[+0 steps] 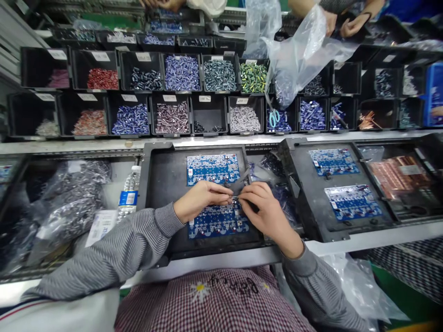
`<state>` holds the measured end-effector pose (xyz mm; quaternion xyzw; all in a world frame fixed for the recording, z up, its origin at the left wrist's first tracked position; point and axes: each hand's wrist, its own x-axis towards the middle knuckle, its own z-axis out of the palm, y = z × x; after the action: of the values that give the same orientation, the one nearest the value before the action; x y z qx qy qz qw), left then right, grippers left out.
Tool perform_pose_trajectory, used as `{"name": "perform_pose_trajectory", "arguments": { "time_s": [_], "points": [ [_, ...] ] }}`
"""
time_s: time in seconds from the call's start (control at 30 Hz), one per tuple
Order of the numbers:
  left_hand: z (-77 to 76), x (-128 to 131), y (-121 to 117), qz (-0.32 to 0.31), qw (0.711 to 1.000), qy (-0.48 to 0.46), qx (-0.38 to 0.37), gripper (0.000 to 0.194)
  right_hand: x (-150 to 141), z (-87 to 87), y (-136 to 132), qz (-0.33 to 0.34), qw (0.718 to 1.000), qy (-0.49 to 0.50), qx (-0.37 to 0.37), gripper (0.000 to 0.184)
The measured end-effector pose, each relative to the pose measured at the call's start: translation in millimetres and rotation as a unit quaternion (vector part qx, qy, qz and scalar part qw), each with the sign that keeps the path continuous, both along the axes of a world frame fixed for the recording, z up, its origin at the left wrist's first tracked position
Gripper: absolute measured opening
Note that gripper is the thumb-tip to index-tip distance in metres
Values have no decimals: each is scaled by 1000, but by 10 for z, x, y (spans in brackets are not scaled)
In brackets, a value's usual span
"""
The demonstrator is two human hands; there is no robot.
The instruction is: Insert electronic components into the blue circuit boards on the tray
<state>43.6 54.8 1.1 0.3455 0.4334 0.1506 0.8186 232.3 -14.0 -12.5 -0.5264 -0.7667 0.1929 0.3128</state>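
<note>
Two blue circuit boards lie in a black tray [166, 184] in front of me: the far circuit board [212, 167] and the near circuit board [218, 226]. Above the back edge of the near one, my left hand [202, 199] and my right hand [265, 210] almost meet. Fingertips of both hands are pinched together, and what they grip is too small or hidden to name. Between them a thin grey strip [239, 183] sticks up towards the upper right; I cannot tell which hand has it, if either. My left fingers cover part of the near board.
Behind the trays stand rows of black bins with small components, such as blue ones [129, 119] and white ones [245, 119]. Light-blue scissors [274, 118] rest at one bin. A water bottle [128, 193] stands left; another tray [311, 198] with two boards lies right. Other people's hands [355, 25] work beyond.
</note>
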Motion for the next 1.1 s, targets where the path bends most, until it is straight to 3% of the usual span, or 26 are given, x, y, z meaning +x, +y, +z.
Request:
{"name": "perform_pose_trajectory", "arguments": {
  "time_s": [0.23,0.37,0.57,0.67,0.8,0.9,0.97,1.0,1.03,1.1],
  "points": [
    [19,-9,23,-16,991,65,113,11,42,-120,18,32,997,-67,-31,18],
    [26,5,5,-41,989,81,116,16,43,-134,-2,39,993,-106,-23,20],
    [0,-13,3,-54,988,84,121,6,57,-152,-18,54,990,-129,2,26],
    [1,-33,-9,-49,987,87,122,3,36,-130,-40,48,992,-112,10,26],
    [39,-42,0,-48,992,40,109,10,-56,8,17,8,999,-19,45,28],
    [131,-4,191,-76,988,9,133,14,-123,183,218,-10,996,39,81,26],
    [215,33,499,-86,964,54,245,13,-136,282,412,-45,992,60,100,21],
    [257,45,713,-84,935,95,330,12,-132,313,511,-67,990,68,105,19],
    [296,47,962,-71,890,146,427,11,-122,328,602,-88,987,76,108,16],
    [358,6,1529,-66,767,241,590,15,-89,310,744,-110,985,86,102,14]
  ]
}}
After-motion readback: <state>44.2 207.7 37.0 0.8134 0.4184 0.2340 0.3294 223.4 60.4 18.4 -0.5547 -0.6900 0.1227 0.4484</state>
